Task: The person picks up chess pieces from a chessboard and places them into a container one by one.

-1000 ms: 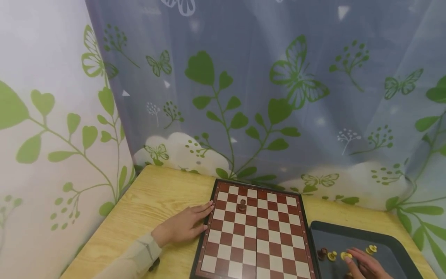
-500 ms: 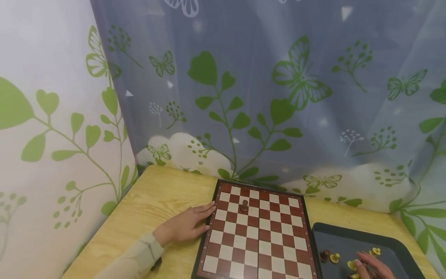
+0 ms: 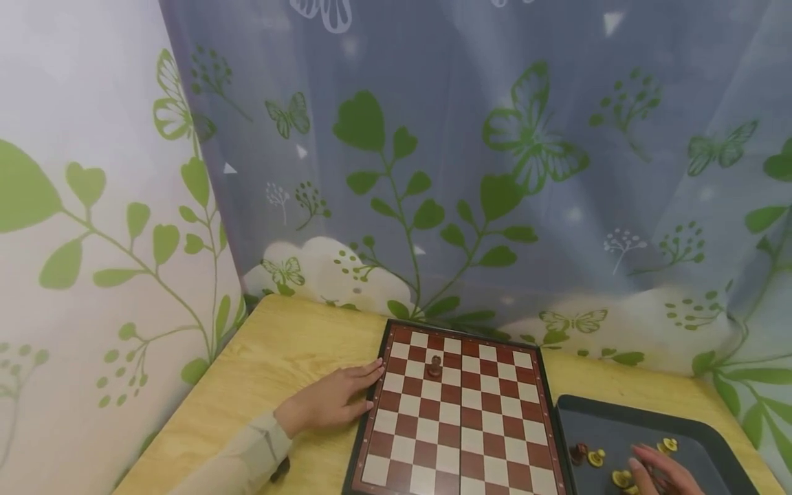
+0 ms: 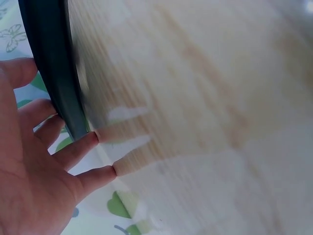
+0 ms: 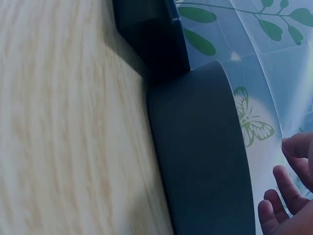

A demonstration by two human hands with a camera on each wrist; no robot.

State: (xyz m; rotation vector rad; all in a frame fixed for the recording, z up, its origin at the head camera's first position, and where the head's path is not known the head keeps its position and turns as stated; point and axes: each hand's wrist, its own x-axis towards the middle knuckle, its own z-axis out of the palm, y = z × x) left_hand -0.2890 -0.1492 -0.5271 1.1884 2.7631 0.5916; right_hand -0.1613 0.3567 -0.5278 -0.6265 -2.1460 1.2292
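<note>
A red-and-white chessboard lies on the wooden table with one dark brown chess piece standing near its far side. My left hand rests at the board's left edge, fingers extended and fingertips touching the dark rim. My right hand is over the dark tray, its fingers loosely bent and thumb apart from the forefinger. A yellow chess piece lies just left of its thumb. In the right wrist view the right hand shows beyond the tray wall, with nothing visible between the fingers.
More chess pieces lie in the tray: a brown one, a yellow one and another yellow one. A dark object sits partly hidden behind the left sleeve. A patterned curtain hangs behind the table.
The right hand has moved slightly right in the tray, away from the yellow piece its fingertips were on. The left hand stays on the board's edge.
</note>
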